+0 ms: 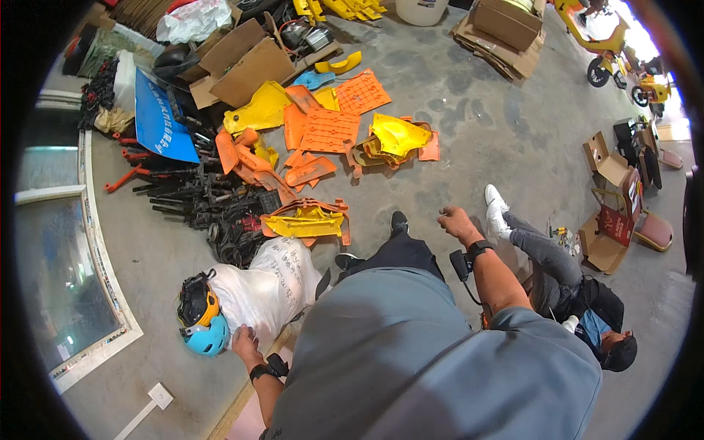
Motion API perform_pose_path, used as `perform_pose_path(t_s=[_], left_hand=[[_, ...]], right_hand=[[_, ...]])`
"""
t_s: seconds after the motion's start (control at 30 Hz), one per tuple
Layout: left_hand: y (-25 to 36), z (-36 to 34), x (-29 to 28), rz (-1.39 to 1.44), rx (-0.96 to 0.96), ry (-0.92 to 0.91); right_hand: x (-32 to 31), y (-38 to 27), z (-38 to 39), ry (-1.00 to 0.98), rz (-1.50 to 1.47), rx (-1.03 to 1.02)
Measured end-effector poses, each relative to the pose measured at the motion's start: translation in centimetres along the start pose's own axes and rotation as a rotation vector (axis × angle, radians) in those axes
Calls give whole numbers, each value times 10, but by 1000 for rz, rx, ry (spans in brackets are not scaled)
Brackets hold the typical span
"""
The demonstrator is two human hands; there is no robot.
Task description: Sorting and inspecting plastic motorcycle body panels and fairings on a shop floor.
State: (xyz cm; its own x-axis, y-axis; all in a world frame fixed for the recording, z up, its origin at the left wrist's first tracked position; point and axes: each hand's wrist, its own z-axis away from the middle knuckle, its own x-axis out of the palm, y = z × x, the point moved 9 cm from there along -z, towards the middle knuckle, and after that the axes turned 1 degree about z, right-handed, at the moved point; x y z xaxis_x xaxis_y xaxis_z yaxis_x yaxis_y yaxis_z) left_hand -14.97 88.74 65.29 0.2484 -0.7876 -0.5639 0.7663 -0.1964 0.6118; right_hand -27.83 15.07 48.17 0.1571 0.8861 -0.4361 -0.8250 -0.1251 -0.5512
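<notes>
My left hand (pixel 246 342) is low at the left, beside a blue helmet (pixel 207 337) and the edge of a bulging white sack (pixel 273 282). Its fingers are slightly apart and seem to hold nothing; whether they touch the sack I cannot tell. An orange and black helmet (pixel 198 301) lies against the blue one. Out over the grey floor, my right hand (pixel 457 224) has its fingers curled together; anything inside them is hidden or too small to name. Both wrists wear black bands with a small device.
Orange and yellow plastic panels (pixel 330 130) lie in a pile ahead, beside black metal parts (pixel 191 202) and cardboard boxes (pixel 253 66). A seated person (pixel 546 253) is close on my right. Open cartons (pixel 605 238) and a yellow scooter (pixel 605 37) stand farther right; a white-framed window (pixel 73 271) is left.
</notes>
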Motion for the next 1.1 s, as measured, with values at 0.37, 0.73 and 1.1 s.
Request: perform_pose_path(t_s=[0.37, 0.73, 1.1], left_hand=[[6, 2, 8, 31, 8, 22], [4, 4, 7, 26, -1, 37], [0, 4, 6, 90, 13, 61]], right_hand=[[-6, 2, 7, 39, 20, 3], [-5, -3, 9, 18, -54, -13], [-9, -4, 16, 24, -90, 1]])
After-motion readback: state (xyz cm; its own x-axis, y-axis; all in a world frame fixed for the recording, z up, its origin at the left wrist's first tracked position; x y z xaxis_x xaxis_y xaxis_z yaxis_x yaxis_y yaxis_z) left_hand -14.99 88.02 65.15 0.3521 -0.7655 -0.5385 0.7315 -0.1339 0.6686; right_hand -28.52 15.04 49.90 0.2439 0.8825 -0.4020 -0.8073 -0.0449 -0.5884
